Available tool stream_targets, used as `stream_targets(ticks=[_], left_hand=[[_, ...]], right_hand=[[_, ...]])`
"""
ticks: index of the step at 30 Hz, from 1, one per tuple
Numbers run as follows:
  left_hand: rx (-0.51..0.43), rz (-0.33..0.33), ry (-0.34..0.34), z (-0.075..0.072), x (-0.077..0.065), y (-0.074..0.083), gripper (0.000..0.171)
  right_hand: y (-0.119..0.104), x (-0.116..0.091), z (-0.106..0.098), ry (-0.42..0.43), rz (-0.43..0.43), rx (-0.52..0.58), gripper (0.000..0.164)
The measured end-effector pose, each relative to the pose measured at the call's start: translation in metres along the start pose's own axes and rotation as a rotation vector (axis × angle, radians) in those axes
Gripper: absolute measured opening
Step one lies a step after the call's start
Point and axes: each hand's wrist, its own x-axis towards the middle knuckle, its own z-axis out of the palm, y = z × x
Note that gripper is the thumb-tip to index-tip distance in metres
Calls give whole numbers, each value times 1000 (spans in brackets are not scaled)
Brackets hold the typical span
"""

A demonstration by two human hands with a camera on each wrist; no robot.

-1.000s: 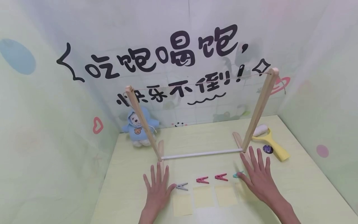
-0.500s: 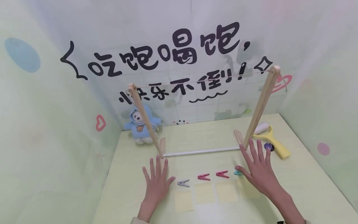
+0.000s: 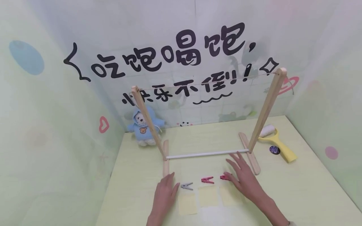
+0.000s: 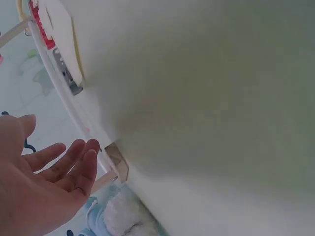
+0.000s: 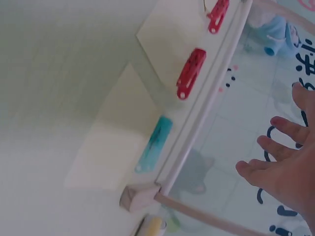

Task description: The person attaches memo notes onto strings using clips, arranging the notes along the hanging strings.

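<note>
My left hand (image 3: 164, 196) is near the table's front left, fingers loosely bent, its thumb close beside a grey clothespin (image 3: 187, 186). In the left wrist view the same hand (image 4: 49, 177) holds nothing. My right hand (image 3: 247, 183) hovers over the row's right end, its thumb overlapping a red clothespin (image 3: 224, 177) in the head view. Seen from the right wrist, that hand (image 5: 285, 157) is apart from the clothespins. Another red clothespin (image 3: 207, 180) lies mid-row. A teal clothespin (image 5: 154, 144) is hidden under the right hand in the head view. Pale yellow paper squares (image 3: 207, 196) lie in front of them.
Behind the clothespins stands a wooden frame (image 3: 266, 110) with a white crossbar (image 3: 207, 154) and a string along its top. A plush toy (image 3: 143, 128) in blue sits back left. A yellow-handled roller (image 3: 280, 146) and a dark round object (image 3: 274, 150) lie right.
Both hands have left the feet of the wooden frame. The right hand has moved left and down over the clothespins; the left has drawn back toward the front, fingers bent closer together.
</note>
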Motion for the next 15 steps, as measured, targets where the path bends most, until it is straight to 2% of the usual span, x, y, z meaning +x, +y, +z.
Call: stream_targets(ticks=[3,6,11,15], left_hand=[[-58,-127,-100,7,-12,7,49],[-139,-208,-165,11,-19,11,53],[-257,-260,-227,11,-24,9,59],[-321,-283,-283,13,-23,4,59]], right_hand=[[-11,-1,17,-73,-12,4,47],[-19,-1,34,-109,-32,9,49],[-27,-1,66,-110,-118,23,43],[-41,7,88,-142,-166,46,41]])
